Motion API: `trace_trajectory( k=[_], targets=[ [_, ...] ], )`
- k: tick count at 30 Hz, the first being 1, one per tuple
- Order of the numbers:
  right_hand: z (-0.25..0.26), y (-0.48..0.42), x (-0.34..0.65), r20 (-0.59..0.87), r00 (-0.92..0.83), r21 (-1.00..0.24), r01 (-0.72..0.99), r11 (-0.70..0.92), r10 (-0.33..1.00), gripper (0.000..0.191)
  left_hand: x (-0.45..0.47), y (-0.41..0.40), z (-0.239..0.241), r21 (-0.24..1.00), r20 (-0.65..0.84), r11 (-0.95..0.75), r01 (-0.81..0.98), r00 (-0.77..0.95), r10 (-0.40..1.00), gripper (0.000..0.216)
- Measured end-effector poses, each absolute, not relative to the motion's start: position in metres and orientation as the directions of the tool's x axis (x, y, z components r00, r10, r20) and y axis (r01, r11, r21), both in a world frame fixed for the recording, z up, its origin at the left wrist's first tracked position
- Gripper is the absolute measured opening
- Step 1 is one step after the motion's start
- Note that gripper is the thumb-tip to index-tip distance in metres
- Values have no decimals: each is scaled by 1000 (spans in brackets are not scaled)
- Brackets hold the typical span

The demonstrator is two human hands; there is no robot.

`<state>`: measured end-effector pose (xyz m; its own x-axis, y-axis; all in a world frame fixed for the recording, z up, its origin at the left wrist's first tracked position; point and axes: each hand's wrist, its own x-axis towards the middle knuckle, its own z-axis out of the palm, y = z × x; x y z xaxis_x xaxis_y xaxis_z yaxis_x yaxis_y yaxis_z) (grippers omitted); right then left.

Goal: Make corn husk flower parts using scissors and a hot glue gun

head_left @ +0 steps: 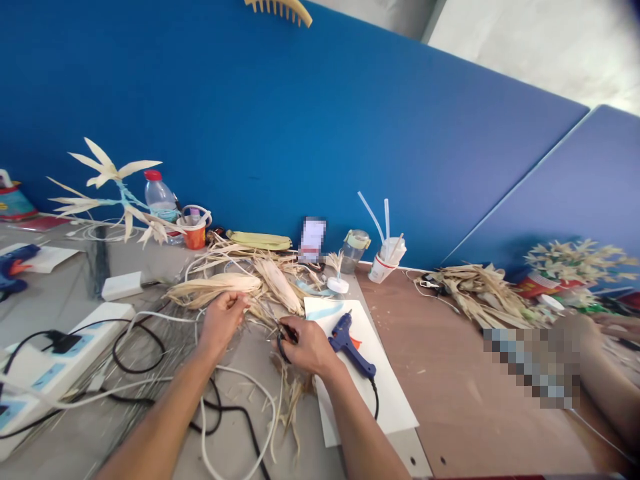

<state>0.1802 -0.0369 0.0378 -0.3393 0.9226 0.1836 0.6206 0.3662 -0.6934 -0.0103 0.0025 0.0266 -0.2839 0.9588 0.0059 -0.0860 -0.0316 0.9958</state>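
Observation:
My right hand (307, 345) is wrapped round the black handles of a pair of scissors (284, 351), whose blades point up and left toward my other hand. Thumb and fingers of my left hand (224, 321) are pinched together; whatever is between them is too small to make out. Just beyond both hands lies a pile of dried corn husks (215, 288), with a pale bundle of husk (279, 283) on its right. Loose husk scraps (293, 407) lie below my right hand. Beside that hand a blue glue gun (350, 347) rests on a white sheet (345, 420).
A white power strip (95, 347) and looping white cable (273, 407) lie at left. Behind stand a husk flower (120, 180), a bottle (159, 197), an orange cup (194, 235), a phone (313, 239), a jar (356, 248) and a paper cup (381, 268). Another person's arm (607, 387) is at right.

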Motion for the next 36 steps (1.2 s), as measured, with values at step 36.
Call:
trace_trajectory(
  k=[36],
  targets=[
    [27, -32, 184, 29, -417, -896, 392, 208, 908, 30, -13, 0, 32, 985, 173, -161, 63, -282, 944, 37]
  ],
)
